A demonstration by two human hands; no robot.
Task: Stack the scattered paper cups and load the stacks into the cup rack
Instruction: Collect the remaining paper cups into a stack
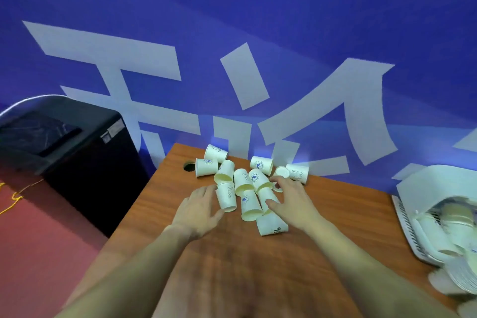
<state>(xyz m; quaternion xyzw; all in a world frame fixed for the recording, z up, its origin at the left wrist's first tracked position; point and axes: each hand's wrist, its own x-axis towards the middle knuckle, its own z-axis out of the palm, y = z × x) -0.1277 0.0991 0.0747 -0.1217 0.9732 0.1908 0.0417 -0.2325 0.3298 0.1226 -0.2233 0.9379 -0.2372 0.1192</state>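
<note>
Several white paper cups [244, 181] with blue prints lie scattered on their sides in a heap at the far middle of the wooden table [335, 214]. My left hand [198, 210] rests flat at the heap's left side, fingers spread, touching a lying cup [226, 196]. My right hand [289, 199] reaches in from the right with fingers apart, laid over a cup [265, 199]; whether it grips the cup is unclear. Another cup [271, 224] lies nearest me. The white cup rack [423, 188] stands at the table's right edge, with cup stacks lying in it.
A black bin [67, 142] stands on the red floor left of the table. A blue wall with large white characters [242, 80] rises right behind the table. A round cable hole [189, 165] sits near the table's far left corner. A white slatted tray [407, 227] lies under the rack.
</note>
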